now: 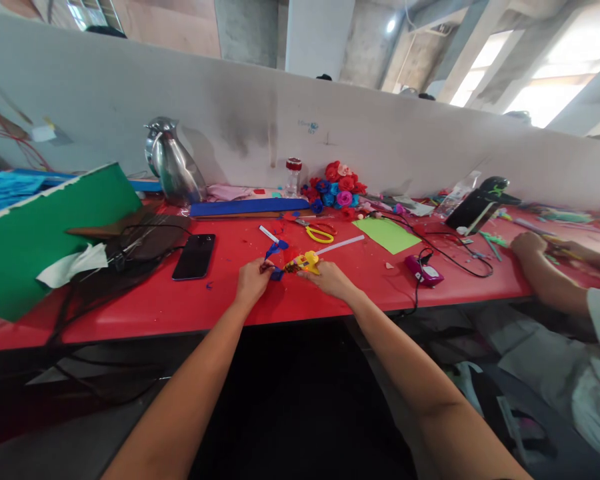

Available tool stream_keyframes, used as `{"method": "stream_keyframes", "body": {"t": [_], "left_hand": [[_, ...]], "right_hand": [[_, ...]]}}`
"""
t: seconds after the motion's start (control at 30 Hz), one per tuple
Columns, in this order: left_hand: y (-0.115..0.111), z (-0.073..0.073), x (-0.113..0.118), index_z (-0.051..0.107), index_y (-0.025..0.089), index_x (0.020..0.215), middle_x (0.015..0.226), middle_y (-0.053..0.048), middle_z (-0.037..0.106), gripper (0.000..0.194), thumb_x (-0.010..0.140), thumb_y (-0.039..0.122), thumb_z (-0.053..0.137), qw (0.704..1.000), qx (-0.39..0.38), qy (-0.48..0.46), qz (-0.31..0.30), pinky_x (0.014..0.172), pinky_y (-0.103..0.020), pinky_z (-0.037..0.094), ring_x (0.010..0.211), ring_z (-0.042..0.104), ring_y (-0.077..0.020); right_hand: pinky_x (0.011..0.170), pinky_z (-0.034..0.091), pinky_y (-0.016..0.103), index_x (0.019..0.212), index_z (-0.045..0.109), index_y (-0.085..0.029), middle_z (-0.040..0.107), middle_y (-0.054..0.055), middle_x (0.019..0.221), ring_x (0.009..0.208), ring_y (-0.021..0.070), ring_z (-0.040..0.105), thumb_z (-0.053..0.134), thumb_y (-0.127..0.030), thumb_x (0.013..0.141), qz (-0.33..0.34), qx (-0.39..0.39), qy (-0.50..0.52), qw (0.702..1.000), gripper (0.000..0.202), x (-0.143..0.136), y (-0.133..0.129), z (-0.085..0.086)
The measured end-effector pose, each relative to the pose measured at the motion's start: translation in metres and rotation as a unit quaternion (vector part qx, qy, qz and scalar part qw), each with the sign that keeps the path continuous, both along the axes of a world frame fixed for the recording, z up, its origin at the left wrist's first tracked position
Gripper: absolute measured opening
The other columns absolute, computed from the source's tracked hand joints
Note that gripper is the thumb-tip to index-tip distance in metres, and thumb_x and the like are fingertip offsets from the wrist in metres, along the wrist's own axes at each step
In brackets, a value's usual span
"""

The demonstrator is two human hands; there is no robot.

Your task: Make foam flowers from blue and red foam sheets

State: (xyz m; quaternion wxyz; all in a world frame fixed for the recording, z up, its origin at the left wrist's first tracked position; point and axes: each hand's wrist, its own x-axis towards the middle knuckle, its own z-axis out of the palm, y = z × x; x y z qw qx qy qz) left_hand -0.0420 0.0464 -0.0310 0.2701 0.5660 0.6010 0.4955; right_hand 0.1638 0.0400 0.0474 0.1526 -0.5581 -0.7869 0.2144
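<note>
The right hand [330, 280] grips a yellow glue gun [308, 261]; the left hand [253, 283] pinches blue paper [277, 274] beside its tip. Both are near the red table [200, 303]'s front edge, between a black phone [194, 257] and a purple box [424, 271]. The gun points left; its long glue stick [341, 245] slants back right.

Room runs between phone [194, 257] and left hand [253, 283]; yellow scissors [309, 229] obstruct farther back.
</note>
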Motion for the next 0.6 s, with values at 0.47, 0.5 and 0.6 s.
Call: {"method": "stream_keyframes", "body": {"t": [0.47,0.5,0.6], "left_hand": [[-0.002,0.002,-0.002,0.069,0.02,0.076,0.073,-0.004,0.071,0.01,0.071,0.026,0.062,1.0,0.015,0.001,-0.012,0.07,-0.031,0.049,0.068,0.065,-0.0188],[-0.004,0.004,-0.002,0.069,0.021,0.075,0.074,-0.004,0.072,0.01,0.071,0.027,0.062,1.0,0.019,-0.004,-0.013,0.071,-0.031,0.049,0.069,0.065,-0.0191],[-0.008,0.009,-0.001,0.071,0.022,0.074,0.076,-0.003,0.073,0.01,0.072,0.026,0.062,0.999,0.03,-0.025,-0.011,0.073,-0.032,0.048,0.072,0.065,-0.0201]], "right_hand": [[0.051,0.042,0.018,0.084,0.058,-0.011,0.067,0.005,0.068,0.055,0.0107,0.06,0.064,-0.035,0.081,-0.214,-0.056,0.087,0.971,0.025,0.071,0.055,0.006],[0.052,0.042,0.019,0.085,0.059,-0.011,0.068,0.007,0.069,0.057,0.0123,0.062,0.061,-0.034,0.082,-0.231,-0.049,0.069,0.969,0.024,0.079,0.061,0.006],[0.062,0.046,0.026,0.085,0.063,-0.009,0.07,0.013,0.078,0.073,0.0214,0.067,0.06,-0.034,0.082,-0.28,-0.021,0.005,0.96,0.025,0.098,0.07,0.007]]}}
